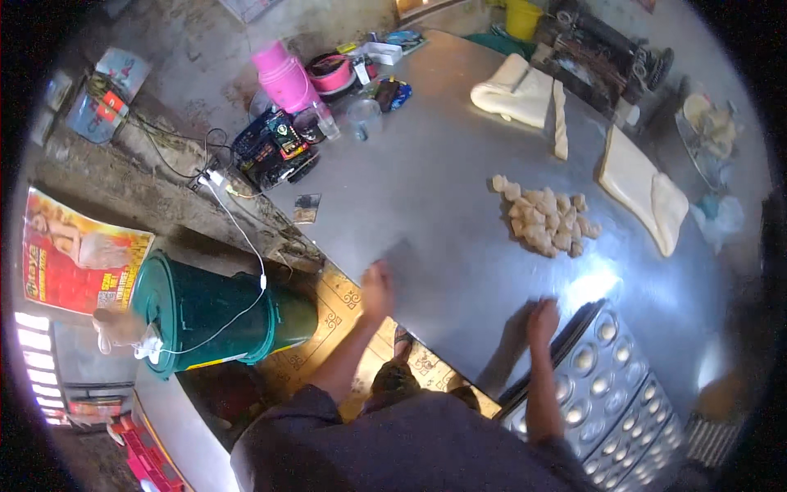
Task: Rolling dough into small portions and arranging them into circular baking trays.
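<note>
My left hand [375,287] is at the near-left edge of the steel table [434,221], its fingers smeared by motion. My right hand [543,324] has curled fingers beside the dark rim of the dimpled metal trays [607,373]; I cannot make out what, if anything, is in it. A pile of small pale dough pieces [551,220] lies farther up the table. Beyond it lie a folded dough slab [631,176], another slab [500,94] and a narrow strip [561,131].
Green lidded bins [205,312] stand left of the table on a patterned floor [336,307]. A pink jug [283,78], electronics [275,143] and small containers line the back-left edge. A dark machine [590,61] and yellow bucket [522,18] are behind. A white cord hangs over the bins.
</note>
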Tool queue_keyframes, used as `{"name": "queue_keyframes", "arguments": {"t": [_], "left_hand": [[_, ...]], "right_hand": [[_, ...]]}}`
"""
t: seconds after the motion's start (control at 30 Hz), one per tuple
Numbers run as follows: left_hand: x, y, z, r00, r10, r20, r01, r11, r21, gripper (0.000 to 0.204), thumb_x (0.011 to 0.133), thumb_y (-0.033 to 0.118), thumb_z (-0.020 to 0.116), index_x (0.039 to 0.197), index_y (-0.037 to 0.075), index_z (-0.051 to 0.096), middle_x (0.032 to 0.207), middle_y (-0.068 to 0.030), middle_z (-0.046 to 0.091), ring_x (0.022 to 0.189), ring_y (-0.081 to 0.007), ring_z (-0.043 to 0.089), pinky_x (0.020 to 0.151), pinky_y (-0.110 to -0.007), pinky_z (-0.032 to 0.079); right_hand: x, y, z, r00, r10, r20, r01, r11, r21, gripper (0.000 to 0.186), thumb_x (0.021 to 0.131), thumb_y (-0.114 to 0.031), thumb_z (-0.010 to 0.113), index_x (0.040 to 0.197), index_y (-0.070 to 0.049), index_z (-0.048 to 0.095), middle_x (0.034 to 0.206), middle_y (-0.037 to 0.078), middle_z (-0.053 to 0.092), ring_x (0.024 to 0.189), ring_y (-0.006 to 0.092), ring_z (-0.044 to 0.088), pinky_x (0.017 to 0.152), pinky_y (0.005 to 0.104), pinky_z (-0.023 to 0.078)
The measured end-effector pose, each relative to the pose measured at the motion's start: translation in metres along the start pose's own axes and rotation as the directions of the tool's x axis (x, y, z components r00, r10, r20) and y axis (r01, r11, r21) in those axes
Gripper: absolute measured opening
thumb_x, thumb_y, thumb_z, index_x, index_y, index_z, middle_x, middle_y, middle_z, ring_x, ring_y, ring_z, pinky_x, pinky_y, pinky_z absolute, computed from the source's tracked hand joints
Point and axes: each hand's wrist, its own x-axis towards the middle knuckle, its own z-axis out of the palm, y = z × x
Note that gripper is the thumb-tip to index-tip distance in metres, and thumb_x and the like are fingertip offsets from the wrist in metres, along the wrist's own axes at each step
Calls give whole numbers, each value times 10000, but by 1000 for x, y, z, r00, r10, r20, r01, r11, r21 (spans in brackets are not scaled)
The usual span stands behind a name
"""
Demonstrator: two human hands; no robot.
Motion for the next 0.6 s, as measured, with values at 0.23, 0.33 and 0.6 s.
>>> {"name": "queue_keyframes", "arguments": {"t": [0.23,0.33,0.6], "left_hand": [[97,17,70,836,447,318,-544,747,381,281,849,173,498,1108,69,521,1031,-137,517,1000,-293,470,829,-431,371],[114,-7,56,842,466,272,-533,795,288,249,836,146,499,1065,51,528,964,-152,527,945,-307,498,797,-444,394],[17,51,62,817,384,430,-509,831,227,226,824,145,500,996,11,555,977,-179,562,952,-341,539,789,-492,428]], "right_hand": [[15,-43,-2,985,-163,61,173,954,-244,273,882,-281,486,1016,-46,527,1019,169,535,990,347,484,863,485,335],[22,-37,-28,993,-119,16,118,940,-321,275,880,-277,493,954,-23,565,964,162,544,956,336,494,810,485,356],[-29,-82,15,946,-323,1,323,946,-14,159,873,-176,517,881,-17,519,894,190,513,892,378,482,816,485,370]]}}
